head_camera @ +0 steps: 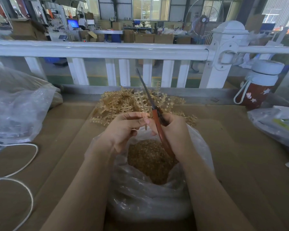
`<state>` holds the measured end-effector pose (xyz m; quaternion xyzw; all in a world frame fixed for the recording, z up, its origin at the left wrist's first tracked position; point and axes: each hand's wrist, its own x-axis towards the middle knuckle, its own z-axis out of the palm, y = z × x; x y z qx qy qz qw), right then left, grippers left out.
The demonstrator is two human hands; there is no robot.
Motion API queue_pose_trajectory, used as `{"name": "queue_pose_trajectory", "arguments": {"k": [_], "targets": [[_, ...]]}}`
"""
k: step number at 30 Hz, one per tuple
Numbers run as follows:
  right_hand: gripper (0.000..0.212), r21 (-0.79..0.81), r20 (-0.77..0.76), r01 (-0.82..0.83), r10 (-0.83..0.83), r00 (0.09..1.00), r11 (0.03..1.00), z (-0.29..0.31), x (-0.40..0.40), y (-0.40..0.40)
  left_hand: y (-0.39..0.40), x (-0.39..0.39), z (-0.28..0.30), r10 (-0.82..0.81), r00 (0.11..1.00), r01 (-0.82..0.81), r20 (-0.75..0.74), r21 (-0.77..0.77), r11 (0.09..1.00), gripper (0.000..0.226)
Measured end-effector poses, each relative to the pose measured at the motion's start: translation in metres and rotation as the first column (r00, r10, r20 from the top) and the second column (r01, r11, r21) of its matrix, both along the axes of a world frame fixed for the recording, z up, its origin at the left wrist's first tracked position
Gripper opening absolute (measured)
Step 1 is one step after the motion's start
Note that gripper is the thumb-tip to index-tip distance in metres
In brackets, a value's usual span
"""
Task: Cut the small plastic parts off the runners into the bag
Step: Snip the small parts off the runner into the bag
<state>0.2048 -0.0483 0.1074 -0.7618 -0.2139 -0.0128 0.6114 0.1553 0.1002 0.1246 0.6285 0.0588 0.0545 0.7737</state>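
A clear plastic bag (140, 197) stands open on the cardboard, holding a mass of small amber parts (150, 157). Both hands hover over its mouth. My left hand (123, 129) pinches a pale translucent runner (141, 97) that rises in front of the pile. My right hand (175, 132) grips red-handled scissors (158, 124), whose blades point up and away past the runner. Behind the hands lies a heap of amber runners (120, 102) with parts still on them.
A large clear bag (15, 105) sits at the left, with a white cord (23, 164) looping on the cardboard. A red bottle with a white lid (259, 85) and another plastic bag (277, 124) stand at the right. A white railing (107, 50) runs across behind.
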Motion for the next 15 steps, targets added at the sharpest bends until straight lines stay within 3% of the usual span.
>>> {"name": "queue_pose_trajectory", "arguments": {"k": [5,9,15], "targets": [[0.013,-0.002,-0.041,0.012,-0.013,0.999,1.000,-0.0005,0.0003,0.0004,0.0007,0.0037,-0.0046,-0.001,1.000,0.001,0.015,0.005,1.000,0.031],[0.011,-0.047,-0.043,0.050,-0.052,0.998,0.998,0.0002,0.0006,0.0004,0.0006,0.0030,-0.0021,0.007,0.999,-0.007,0.052,-0.006,1.000,0.005],[0.013,-0.132,0.008,0.080,-0.080,0.997,0.988,-0.0017,0.0031,-0.0007,0.0017,0.0049,-0.0039,0.048,0.997,-0.050,0.065,0.033,0.998,0.007]]}}
